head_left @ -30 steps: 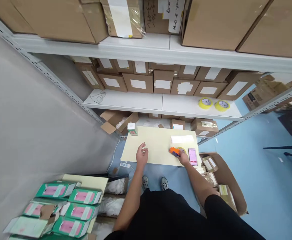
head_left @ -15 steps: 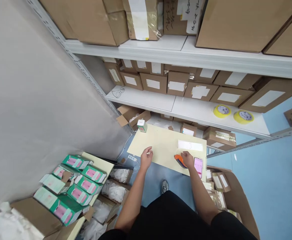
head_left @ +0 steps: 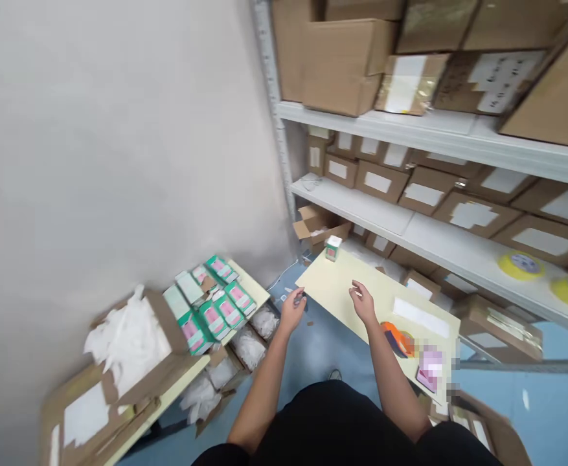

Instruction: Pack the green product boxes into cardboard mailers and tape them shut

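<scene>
1. Where the plain grey wall ends, a grey metal shelving rack rises, its boards packed with brown cardboard boxes bearing white labels; two yellow rolls of tape lie on its middle board at the right.
2. Below the rack, a pale yellow rectangular board serves as the counter, running slantwise from upper left to lower right above the blue floor.
3. At lower left, a second pale board carries an open brown carton stuffed with white crumpled packing, and just beside it a cluster of small green-and-pink product boxes.
4. On the counter's right part lie a white paper slip, an orange tape dispenser and, nearer the edge, a pink item that is blurred out.
5. At the counter's far corner stands one small white-and-green box with a red mark, upright and well apart from both hands.
6. The person's left hand hangs just off the counter's near-left edge, fingers loosely curled; whether it grips something small I cannot tell.
7. The person's right hand hovers over the bare middle of the counter, fingers spread and grasping nothing, near the orange dispenser but not touching it.
</scene>
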Available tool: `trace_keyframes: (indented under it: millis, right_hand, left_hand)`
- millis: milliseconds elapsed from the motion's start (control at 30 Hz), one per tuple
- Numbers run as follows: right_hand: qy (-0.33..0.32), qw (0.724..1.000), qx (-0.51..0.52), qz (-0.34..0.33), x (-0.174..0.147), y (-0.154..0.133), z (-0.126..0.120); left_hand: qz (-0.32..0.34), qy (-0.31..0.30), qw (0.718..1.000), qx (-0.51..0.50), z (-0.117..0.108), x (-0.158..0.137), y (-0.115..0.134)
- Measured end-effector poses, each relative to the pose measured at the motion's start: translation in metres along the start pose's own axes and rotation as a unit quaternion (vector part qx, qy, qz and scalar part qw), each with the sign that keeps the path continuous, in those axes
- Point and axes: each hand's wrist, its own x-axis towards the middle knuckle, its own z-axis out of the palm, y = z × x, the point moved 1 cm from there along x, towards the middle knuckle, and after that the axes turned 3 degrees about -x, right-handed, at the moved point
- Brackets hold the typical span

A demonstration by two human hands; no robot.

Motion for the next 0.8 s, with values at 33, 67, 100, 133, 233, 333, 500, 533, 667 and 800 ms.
trace_keyframes:
  millis: [33, 67, 100, 133, 233, 333, 500, 533, 667, 800]
  right_hand:
    - [-0.017, 1.0, -0.004, -0.015, -0.005, -0.01, 0.018]
    - [-0.036, 0.999, -0.007, -0.029, -0.011, -0.02, 0.037]
    - [-0.057, 0.997, -0.009, -0.044, -0.017, -0.03, 0.058]
    - [-0.079, 0.995, -0.01, -0.057, -0.025, -0.041, 0.08]
    - [-0.146, 0.984, -0.019, -0.096, -0.054, -0.075, 0.152]
    - [-0.202, 0.969, -0.043, -0.132, -0.093, -0.107, 0.228]
    - [-0.305, 0.927, -0.066, -0.206, -0.178, -0.16, 0.353]
    - [-0.325, 0.916, -0.067, -0.223, -0.196, -0.171, 0.376]
    - [-0.389, 0.873, -0.059, -0.288, -0.261, -0.217, 0.461]
    - [-0.448, 0.824, -0.049, -0.343, -0.315, -0.249, 0.533]
  left_hand:
    - [0.0, 0.019, 1.0, -0.006, -0.019, -0.008, -0.003]
    - [-0.002, 0.041, 0.999, -0.011, -0.04, -0.017, -0.006]
    - [-0.006, 0.063, 0.998, -0.016, -0.063, -0.026, -0.01]
    - [-0.01, 0.086, 0.996, -0.021, -0.087, -0.036, -0.015]
    - [-0.023, 0.157, 0.987, -0.031, -0.163, -0.071, -0.032]
    - [-0.037, 0.222, 0.973, -0.04, -0.241, -0.113, -0.053]
    - [-0.067, 0.325, 0.941, -0.07, -0.363, -0.195, -0.085]
    - [-0.068, 0.347, 0.932, -0.077, -0.385, -0.212, -0.089]
    - [-0.075, 0.434, 0.895, -0.076, -0.466, -0.273, -0.096]
    - [-0.086, 0.509, 0.854, -0.062, -0.526, -0.319, -0.1]
